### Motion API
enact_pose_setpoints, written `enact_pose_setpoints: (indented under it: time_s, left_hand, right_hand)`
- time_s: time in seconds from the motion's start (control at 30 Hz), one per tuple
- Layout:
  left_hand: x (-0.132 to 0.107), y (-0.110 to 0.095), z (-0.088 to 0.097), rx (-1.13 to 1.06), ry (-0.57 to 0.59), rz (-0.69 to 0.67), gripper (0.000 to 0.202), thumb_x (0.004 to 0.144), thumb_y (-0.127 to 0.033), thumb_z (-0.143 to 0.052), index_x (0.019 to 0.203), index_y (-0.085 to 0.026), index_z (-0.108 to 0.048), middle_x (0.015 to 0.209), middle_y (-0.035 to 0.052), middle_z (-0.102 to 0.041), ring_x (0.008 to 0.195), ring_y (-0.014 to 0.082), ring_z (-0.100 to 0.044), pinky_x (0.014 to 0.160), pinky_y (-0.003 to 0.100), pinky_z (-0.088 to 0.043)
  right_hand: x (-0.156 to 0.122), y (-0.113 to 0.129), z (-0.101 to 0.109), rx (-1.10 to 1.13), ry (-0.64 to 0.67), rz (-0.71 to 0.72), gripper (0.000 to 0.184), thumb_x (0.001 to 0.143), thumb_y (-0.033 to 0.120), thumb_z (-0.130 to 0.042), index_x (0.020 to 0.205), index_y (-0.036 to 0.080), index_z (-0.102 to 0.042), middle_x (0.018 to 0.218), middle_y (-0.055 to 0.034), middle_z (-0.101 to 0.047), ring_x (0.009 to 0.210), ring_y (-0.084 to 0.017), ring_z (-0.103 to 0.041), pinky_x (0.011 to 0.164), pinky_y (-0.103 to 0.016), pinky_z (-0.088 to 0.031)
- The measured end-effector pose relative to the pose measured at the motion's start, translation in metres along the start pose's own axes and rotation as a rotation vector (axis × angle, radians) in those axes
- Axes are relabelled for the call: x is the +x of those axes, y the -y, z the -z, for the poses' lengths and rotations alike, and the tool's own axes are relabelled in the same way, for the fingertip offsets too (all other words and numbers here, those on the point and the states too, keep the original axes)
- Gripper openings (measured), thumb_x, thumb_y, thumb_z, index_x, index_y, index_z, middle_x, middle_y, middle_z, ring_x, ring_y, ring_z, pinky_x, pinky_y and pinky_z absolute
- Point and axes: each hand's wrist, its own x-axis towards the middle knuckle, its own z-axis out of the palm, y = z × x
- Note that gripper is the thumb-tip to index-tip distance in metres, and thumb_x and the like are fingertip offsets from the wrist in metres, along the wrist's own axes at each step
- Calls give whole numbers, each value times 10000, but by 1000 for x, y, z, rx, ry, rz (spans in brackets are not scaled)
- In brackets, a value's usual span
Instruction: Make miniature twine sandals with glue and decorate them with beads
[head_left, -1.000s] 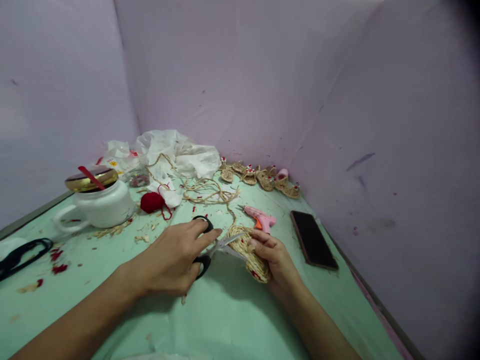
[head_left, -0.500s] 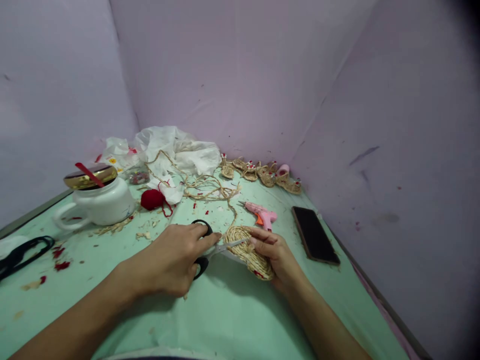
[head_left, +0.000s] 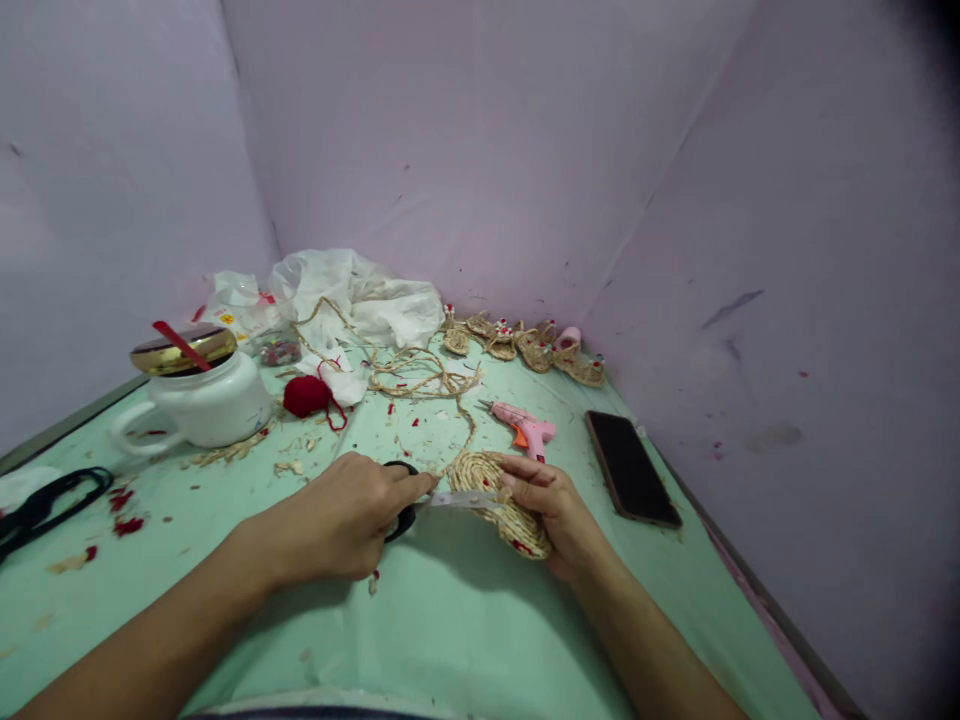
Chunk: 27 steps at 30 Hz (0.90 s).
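My left hand (head_left: 352, 515) is closed round the black handles of a pair of scissors (head_left: 457, 499), whose blades point right and lie across a woven straw sole (head_left: 480, 475). My right hand (head_left: 551, 505) grips the right side of this sole, thumb on top. Coiled braid forms the sole, with small red bits near its lower end. A strand of braided straw cord (head_left: 463, 415) runs from the sole's top back to a loose tangle. Whether the blade tips touch the straw is hard to make out.
Behind my hands lie a pink glue gun (head_left: 525, 428) and a phone (head_left: 631, 468). A red yarn ball (head_left: 305, 396) and a white mug (head_left: 214, 405) stand left. Small straw slippers (head_left: 534, 352) line the wall beside a white plastic bag (head_left: 360, 300). Scraps litter the green tabletop (head_left: 480, 640).
The scissors' handles have come together and the blades have closed over the sole. My right hand and the sole have hardly moved.
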Motion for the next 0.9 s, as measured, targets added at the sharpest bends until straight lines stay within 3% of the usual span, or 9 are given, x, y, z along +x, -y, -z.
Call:
enact_pose_setpoints:
  time_s: [0.1, 0.23, 0.33, 0.43, 0.5, 0.63, 0.73, 0.83, 0.9]
  left_hand:
    - [0, 4, 5, -137, -46, 2, 333, 657, -50, -424, 900, -214, -583, 685, -4, -619, 602, 141, -555, 555, 233, -351]
    - [7, 6, 6, -664, -378, 345, 254, 684, -226, -555, 932, -179, -536, 625, -17, -568, 551, 120, -528, 523, 215, -385]
    - [16, 0, -2, -985, -333, 512, 357, 612, -266, -638, 928, -160, -510, 564, -30, -547, 497, 113, -512, 457, 201, -366]
    - [25, -9, -12, -1155, -219, 496, 385, 539, -206, -673, 887, -146, -519, 568, -29, -559, 472, 91, -487, 439, 191, -353]
    - [29, -12, -15, -1210, -214, 503, 394, 505, -175, -679, 867, -140, -527, 541, -41, -549, 443, 76, -462, 422, 184, -344]
    - [33, -9, -18, -1254, -373, 577, 391, 498, -153, -667, 863, -145, -525, 455, -84, -486, 369, 53, -383, 345, 159, -280]
    - [34, -4, -21, -1367, -519, 616, 410, 508, -141, -674, 884, -158, -511, 496, -73, -509, 394, 67, -439, 345, 159, -313]
    - [35, -2, -25, -1543, -667, 650, 415, 526, -108, -670, 895, -174, -491, 548, -66, -525, 420, 75, -485, 361, 166, -367]
    - [36, -3, -27, -1637, -728, 659, 396, 543, -82, -655, 888, -177, -486, 559, -68, -521, 416, 69, -486, 361, 168, -389]
  right_hand:
    - [1, 2, 2, -15, -9, 4, 317, 502, 191, -768, 811, 144, -713, 673, -37, -698, 538, -126, -605, 527, -220, -447]
    - [0, 1, 1, -44, 42, -8, 331, 512, 203, -769, 836, 160, -716, 701, -32, -700, 578, -131, -609, 562, -235, -447]
    - [-2, -3, -2, -87, 95, -41, 352, 527, 215, -770, 871, 169, -712, 714, -31, -695, 616, -144, -613, 599, -260, -448]
    - [-3, -7, -4, -160, 160, -61, 377, 546, 256, -770, 905, 162, -705, 713, -31, -676, 648, -163, -611, 625, -289, -444]
    - [-3, -7, -5, -235, 188, -42, 423, 566, 293, -764, 963, 167, -689, 711, -23, -660, 657, -167, -604, 642, -301, -441]
    - [1, -2, 0, -389, 45, 156, 514, 634, 387, -720, 1105, 206, -617, 897, -47, -657, 851, -206, -586, 766, -328, -430]
    - [6, 1, 7, -307, -136, 248, 502, 663, 465, -672, 1094, 215, -607, 1081, -69, -609, 971, -233, -549, 779, -330, -447]
    - [6, -1, 9, -156, -182, 232, 403, 640, 461, -691, 965, 228, -640, 974, -29, -621, 803, -180, -581, 631, -278, -488]
    - [3, -3, 5, -133, -95, 175, 300, 616, 388, -733, 837, 198, -657, 837, -12, -618, 675, -135, -564, 565, -243, -480]
